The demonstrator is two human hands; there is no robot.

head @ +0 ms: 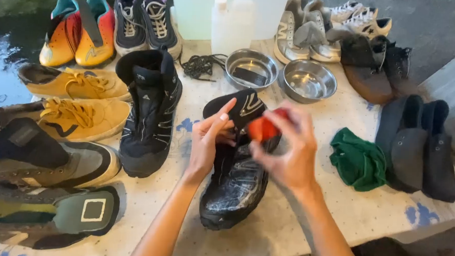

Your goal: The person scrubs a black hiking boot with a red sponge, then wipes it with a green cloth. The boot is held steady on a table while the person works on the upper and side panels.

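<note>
A black high-top shoe (pixel 234 188) lies in the middle of the table, toe toward me. My left hand (pixel 210 137) holds its raised tongue (pixel 245 107) near the top. My right hand (pixel 289 147), blurred, grips a small red-orange cloth or sponge (pixel 264 128) against the shoe's opening. The matching black shoe (pixel 150 111) stands just to the left.
Yellow shoes (pixel 77 117), grey-green shoes (pixel 48 186), orange cleats (pixel 79 32) and dark sneakers (pixel 145 17) fill the left. Two steel bowls (pixel 308 80), white bottles (pixel 232 24), a lace bundle (pixel 199 65) sit behind. A green rag (pixel 358 161) and dark shoes (pixel 418 146) lie right.
</note>
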